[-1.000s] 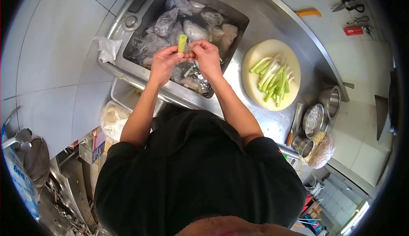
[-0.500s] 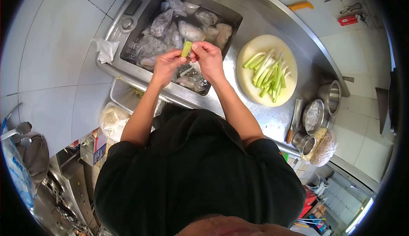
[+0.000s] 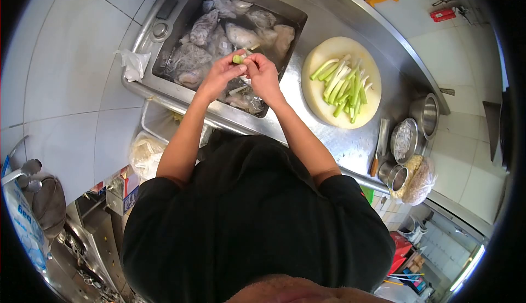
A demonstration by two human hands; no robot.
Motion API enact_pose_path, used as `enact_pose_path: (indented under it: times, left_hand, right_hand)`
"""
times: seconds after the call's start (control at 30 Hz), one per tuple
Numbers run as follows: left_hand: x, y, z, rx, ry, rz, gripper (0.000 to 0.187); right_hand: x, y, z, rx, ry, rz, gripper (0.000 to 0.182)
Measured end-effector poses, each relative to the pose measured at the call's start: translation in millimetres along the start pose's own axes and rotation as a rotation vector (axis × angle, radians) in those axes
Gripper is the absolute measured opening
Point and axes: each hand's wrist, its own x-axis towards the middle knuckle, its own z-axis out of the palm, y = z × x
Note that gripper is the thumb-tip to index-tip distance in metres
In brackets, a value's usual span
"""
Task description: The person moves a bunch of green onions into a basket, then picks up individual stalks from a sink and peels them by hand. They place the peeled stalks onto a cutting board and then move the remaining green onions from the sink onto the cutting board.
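Over the sink (image 3: 165, 85), my left hand (image 3: 220, 77) and my right hand (image 3: 262, 78) meet with their fingertips on a short piece of green onion (image 3: 238, 59). My left thumb and fingers pinch its green end. The right fingers are closed against the piece from the other side, and a thin pale strip shows above them. Much of the stalk is hidden by the fingers. To the right, a pile of cut green onions (image 3: 344, 88) lies on a round cutting board (image 3: 316, 103).
Bagged pieces of what looks like meat (image 3: 241, 36) lie in the sink water. A cleaver (image 3: 380, 145) rests on the counter near metal bowls (image 3: 404, 140) and bagged food (image 3: 419, 182). A crumpled white bag (image 3: 134, 65) hangs on the sink's left edge.
The green onion has turned from upright to more tilted, and less of it shows. Both hands have closed in around it, the left thumb now reaching across. The view has shifted slightly.
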Motion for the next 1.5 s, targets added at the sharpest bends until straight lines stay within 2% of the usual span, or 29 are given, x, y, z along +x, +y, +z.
enact_pose_path:
  times: [0.03, 0.13, 0.3, 0.4, 0.5, 0.63, 0.67, 0.77, 0.8, 0.9, 1.03, 1.13, 1.23, 1.27, 1.4, 1.5]
  left_hand:
    - [5, -3, -5, 0.047, 0.037, -0.006, 0.028]
    - [11, -13, -13, 0.118, 0.113, 0.01, 0.027]
    - [9, -22, -31, -0.052, 0.355, 0.11, 0.025]
    - [9, -29, -59, -0.16, 0.461, 0.147, 0.025]
    - [7, -30, -80, -0.151, 0.53, 0.165, 0.025]
    - [-1, -15, -74, -0.034, 0.45, 0.155, 0.023]
    - [-3, -12, -70, 0.034, 0.41, 0.155, 0.023]
    - [-5, -3, -62, 0.131, 0.281, 0.167, 0.024]
    - [-6, -2, -61, 0.147, 0.235, 0.172, 0.025]
    - [-3, -6, -60, 0.129, 0.174, 0.18, 0.025]
    - [-6, -8, -54, 0.177, 0.147, 0.211, 0.023]
    - [-9, -7, -50, 0.22, 0.078, 0.238, 0.022]
    - [-13, -4, -48, 0.215, -0.009, 0.232, 0.022]
    - [-13, -4, -48, 0.216, -0.004, 0.223, 0.023]
    - [-9, -5, -53, 0.259, 0.072, 0.319, 0.024]
    - [-6, -5, -54, 0.243, 0.037, 0.29, 0.025]
  right_hand:
    - [0, 1, 0, -0.043, -0.003, -0.027, 0.016]
    - [4, 4, -6, 0.02, -0.031, 0.068, 0.015]
    - [19, 30, -20, 0.631, 0.114, 0.158, 0.014]
    - [22, 26, -33, 0.768, 0.189, 0.138, 0.011]
    - [28, 27, -37, 0.745, 0.235, 0.144, 0.01]
    - [30, 23, -24, -0.908, -0.045, 0.107, 0.028]
    - [28, 26, -17, -0.86, 0.007, -0.047, 0.036]
    - [30, 23, 13, -0.23, -0.031, -0.058, 0.034]
    - [30, 20, 14, -0.143, -0.181, 0.036, 0.03]
    - [24, 9, 22, -0.03, -0.202, 0.058, 0.026]
    - [17, 3, 23, -0.01, -0.102, 0.039, 0.021]
    - [21, 17, 20, 0.245, -0.146, 0.107, 0.02]
    - [29, 34, 11, 0.025, -0.167, 0.159, 0.019]
    - [27, 37, 6, -0.119, -0.185, 0.101, 0.022]
    - [7, 6, 20, 0.022, -0.111, 0.019, 0.024]
    - [3, 8, 26, 0.011, -0.083, -0.007, 0.02]
